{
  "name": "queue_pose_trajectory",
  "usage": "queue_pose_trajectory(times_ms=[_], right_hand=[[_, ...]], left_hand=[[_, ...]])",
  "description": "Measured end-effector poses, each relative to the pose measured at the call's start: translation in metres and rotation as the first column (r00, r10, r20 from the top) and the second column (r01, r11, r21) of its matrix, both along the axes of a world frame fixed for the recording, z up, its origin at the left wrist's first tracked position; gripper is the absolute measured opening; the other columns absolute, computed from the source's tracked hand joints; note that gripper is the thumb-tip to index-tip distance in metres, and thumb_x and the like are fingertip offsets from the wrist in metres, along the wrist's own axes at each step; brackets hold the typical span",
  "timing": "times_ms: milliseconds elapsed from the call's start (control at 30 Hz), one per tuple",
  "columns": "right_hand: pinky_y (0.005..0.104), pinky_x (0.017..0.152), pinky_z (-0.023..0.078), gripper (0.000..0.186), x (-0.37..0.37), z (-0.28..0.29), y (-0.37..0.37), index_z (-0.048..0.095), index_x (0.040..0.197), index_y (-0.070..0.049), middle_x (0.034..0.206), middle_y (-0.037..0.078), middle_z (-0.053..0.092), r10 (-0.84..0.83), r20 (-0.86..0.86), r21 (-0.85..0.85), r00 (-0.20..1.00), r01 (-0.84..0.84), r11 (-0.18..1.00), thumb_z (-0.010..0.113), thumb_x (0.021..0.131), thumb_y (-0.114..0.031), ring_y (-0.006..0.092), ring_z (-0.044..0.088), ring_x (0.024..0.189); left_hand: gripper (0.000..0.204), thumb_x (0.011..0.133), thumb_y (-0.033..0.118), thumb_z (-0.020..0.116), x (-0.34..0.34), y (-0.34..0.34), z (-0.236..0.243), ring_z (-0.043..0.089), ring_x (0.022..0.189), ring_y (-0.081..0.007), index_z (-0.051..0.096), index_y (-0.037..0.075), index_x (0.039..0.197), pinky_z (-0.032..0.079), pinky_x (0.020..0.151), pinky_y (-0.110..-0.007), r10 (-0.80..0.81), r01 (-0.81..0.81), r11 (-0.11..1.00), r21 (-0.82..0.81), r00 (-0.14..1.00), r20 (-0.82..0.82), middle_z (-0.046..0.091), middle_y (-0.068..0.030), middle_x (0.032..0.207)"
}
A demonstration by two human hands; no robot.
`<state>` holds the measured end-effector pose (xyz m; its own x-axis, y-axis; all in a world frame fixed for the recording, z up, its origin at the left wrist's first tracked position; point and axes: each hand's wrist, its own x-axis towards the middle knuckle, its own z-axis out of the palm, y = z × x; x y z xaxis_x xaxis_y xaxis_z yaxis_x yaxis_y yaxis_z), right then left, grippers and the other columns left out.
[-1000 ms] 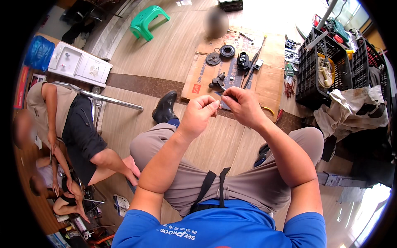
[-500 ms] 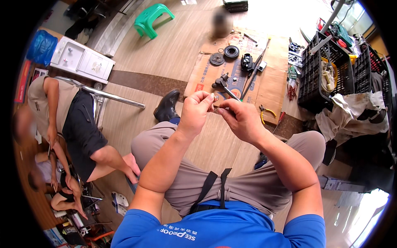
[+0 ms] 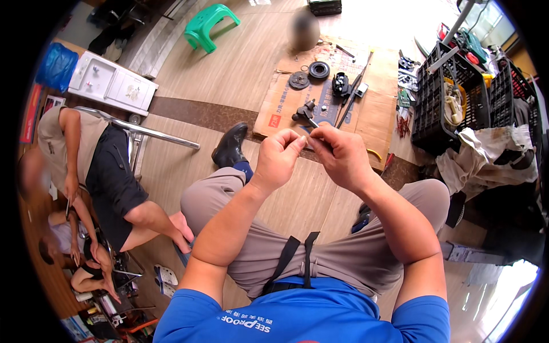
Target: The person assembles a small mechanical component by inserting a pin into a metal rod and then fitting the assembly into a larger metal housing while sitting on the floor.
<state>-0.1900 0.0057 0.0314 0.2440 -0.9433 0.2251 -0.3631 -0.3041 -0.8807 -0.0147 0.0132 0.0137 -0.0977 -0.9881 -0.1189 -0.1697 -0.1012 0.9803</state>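
Note:
My left hand [image 3: 278, 158] and my right hand [image 3: 345, 155] meet in front of my knees, thumbs and fingertips pinched close together. Whatever lies between the fingertips is too small to make out. Just beyond them, a hammer [image 3: 305, 112] with a dark head rests on a flattened cardboard sheet [image 3: 374, 86], its handle partly hidden by my right hand. Past the hammer lie a black ring-shaped part [image 3: 319, 70], a grey disc [image 3: 298, 80] and a black housing-like part [image 3: 341, 86]. One yellow handle of the pliers [image 3: 374, 154] shows beside my right hand.
Black plastic crates [image 3: 454, 103] stand at the right, with a stained white cloth [image 3: 486, 157] draped by them. A green stool [image 3: 210, 27] is at the far left. Two people sit at the left, near a metal chair frame [image 3: 154, 134] and a white sink unit [image 3: 114, 80].
Both hands have shifted slightly, the fingertips drawing closer together. My right hand now covers more of the hammer handle and pliers.

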Motion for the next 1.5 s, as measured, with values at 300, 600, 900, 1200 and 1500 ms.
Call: queue_pose_trajectory(times_ms=[300,600,900,1200,1500], right_hand=[[0.0392,0.060,0.049,0.011,-0.005,-0.007,-0.015,0.066,0.088,-0.004,0.073,0.017,0.064,-0.044,0.039,0.026,0.998,0.043,0.999,0.065,0.086,-0.015,0.0342,0.065,0.068],[0.0387,0.063,0.050,0.013,-0.002,-0.015,-0.013,0.066,0.090,-0.003,0.075,0.018,0.065,-0.053,0.035,0.109,0.998,0.049,0.993,0.064,0.088,-0.015,0.0328,0.066,0.070],[0.0350,0.061,0.050,0.012,-0.004,-0.017,-0.017,0.065,0.093,-0.002,0.074,0.017,0.065,-0.049,0.086,0.079,0.995,0.042,0.996,0.064,0.088,-0.013,0.0288,0.065,0.065],[0.0335,0.061,0.049,0.013,-0.006,-0.031,-0.022,0.066,0.093,-0.001,0.076,0.016,0.066,-0.093,0.165,0.131,0.982,0.071,0.989,0.064,0.089,-0.014,0.0245,0.064,0.065],[0.0308,0.057,0.045,0.014,-0.011,-0.038,-0.026,0.066,0.093,-0.001,0.067,0.012,0.062,-0.116,0.242,0.211,0.963,0.064,0.975,0.063,0.090,-0.014,0.0159,0.055,0.058]], left_hand=[[0.014,0.096,0.010,0.056,0.001,0.002,0.000,0.052,0.071,-0.0056,0.062,0.001,0.087,0.042,0.066,-0.021,-0.108,0.112,0.993,0.045,0.991,-0.084,0.060,0.0006,0.077],[0.013,0.096,0.011,0.057,0.006,-0.002,-0.002,0.054,0.071,-0.0071,0.063,0.002,0.090,0.045,0.069,-0.022,-0.054,0.107,0.986,0.124,0.927,-0.371,0.061,0.0000,0.078],[0.013,0.095,0.012,0.059,0.003,0.001,0.000,0.054,0.070,-0.0074,0.063,0.002,0.088,0.045,0.068,-0.023,-0.124,0.164,0.971,0.176,0.968,-0.218,0.061,0.0001,0.077],[0.014,0.096,0.013,0.058,0.006,-0.002,0.000,0.054,0.068,-0.0082,0.063,0.003,0.088,0.045,0.067,-0.023,-0.036,0.095,0.985,0.143,0.930,-0.366,0.060,-0.0001,0.075],[0.015,0.097,0.016,0.057,0.014,-0.007,-0.003,0.057,0.069,-0.0117,0.062,0.003,0.092,0.047,0.068,-0.026,0.014,0.077,0.982,0.172,0.880,-0.475,0.057,-0.0006,0.074]])
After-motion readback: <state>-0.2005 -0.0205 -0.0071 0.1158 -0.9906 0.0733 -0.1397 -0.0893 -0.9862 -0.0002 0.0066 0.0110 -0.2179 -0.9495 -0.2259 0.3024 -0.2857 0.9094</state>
